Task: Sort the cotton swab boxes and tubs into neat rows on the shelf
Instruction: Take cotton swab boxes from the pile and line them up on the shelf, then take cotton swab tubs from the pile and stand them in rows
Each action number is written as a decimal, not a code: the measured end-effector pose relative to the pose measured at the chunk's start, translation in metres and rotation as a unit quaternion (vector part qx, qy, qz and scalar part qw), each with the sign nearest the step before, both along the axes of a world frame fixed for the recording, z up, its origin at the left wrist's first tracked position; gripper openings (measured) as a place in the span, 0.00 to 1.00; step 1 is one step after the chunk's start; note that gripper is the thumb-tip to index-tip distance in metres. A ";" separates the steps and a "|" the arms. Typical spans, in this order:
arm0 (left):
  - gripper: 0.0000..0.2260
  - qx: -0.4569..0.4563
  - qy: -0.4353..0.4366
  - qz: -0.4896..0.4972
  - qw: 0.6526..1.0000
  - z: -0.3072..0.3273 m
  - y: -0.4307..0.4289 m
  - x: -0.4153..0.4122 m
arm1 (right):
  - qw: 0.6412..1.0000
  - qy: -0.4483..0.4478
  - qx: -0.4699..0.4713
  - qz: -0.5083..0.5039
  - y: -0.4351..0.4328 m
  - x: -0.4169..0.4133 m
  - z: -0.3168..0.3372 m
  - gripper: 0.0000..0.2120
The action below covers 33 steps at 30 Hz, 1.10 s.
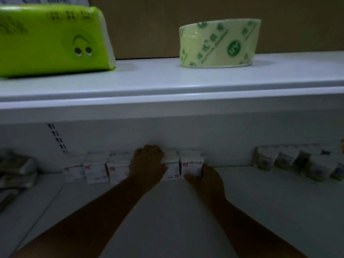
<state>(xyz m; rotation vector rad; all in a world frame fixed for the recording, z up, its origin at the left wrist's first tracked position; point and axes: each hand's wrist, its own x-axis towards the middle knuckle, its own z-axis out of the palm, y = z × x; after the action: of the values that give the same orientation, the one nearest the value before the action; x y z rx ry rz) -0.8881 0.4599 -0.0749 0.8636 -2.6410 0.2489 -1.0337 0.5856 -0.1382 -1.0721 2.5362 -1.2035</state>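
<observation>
lower shelf (167,211): the white board under our forearms. The goods sit at its far edge, so we reach deep to work on them.
right hand (206,175): curled round the end box (191,167), thumb low on its front and fingers on its outer side. We judge that it is squeezing the box inward to close the row.
left hand (149,164): fingers hooked over the top of the neighbouring box (172,170), thumb on its face. This probably steadies the box so the push from the right does not tip it.
cotton swab boxes (96,170): three more white boxes just left of our left hand. They stand upright, side by side against the back wall (214,138), with slightly uneven fronts.
tubs (264,159): well to the right of our right hand, in a leaning, blurred line that is not yet straightened.
wrapped packs (16,168): stacked far to the left of our left hand. We cannot tell what they hold.
upper shelf (167,79): above and beyond both hands. It carries a green tissue pack (52,41) up to the left and a tape roll (217,43) up to the right, neither part of this job.
</observation>
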 end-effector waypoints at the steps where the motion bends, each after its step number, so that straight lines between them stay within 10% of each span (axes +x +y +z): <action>1: 0.22 0.000 0.008 0.010 1.000 0.003 0.006 0.004 | 0.999 -0.014 -0.016 0.024 0.003 -0.001 0.000 0.29; 5: 0.27 0.040 0.015 0.028 0.999 0.015 0.024 0.037 | 0.997 -0.065 -0.032 0.038 0.031 -0.002 0.001 0.37; 9: 0.28 0.092 -0.015 0.085 0.992 0.024 0.028 0.095 | 0.985 0.120 -0.126 0.017 0.064 -0.003 0.004 0.14; 15: 0.31 0.133 -0.154 0.201 0.958 0.048 0.023 0.210 | 0.886 0.315 -0.024 0.339 0.036 0.074 0.053 0.02; 22: 0.29 0.115 -0.104 0.359 0.920 0.116 0.022 0.381 | 0.797 0.360 0.176 0.452 -0.062 0.222 0.114 0.29; 33: 0.31 0.168 -0.079 0.421 0.888 0.099 0.013 0.620 | 0.776 0.358 0.137 0.501 -0.136 0.463 0.151 0.29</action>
<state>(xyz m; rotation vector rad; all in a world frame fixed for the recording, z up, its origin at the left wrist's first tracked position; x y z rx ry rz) -0.2686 0.4729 0.0237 2.1632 -2.2958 0.0621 -0.5711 0.4492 0.0129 -2.6135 1.7396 -0.1036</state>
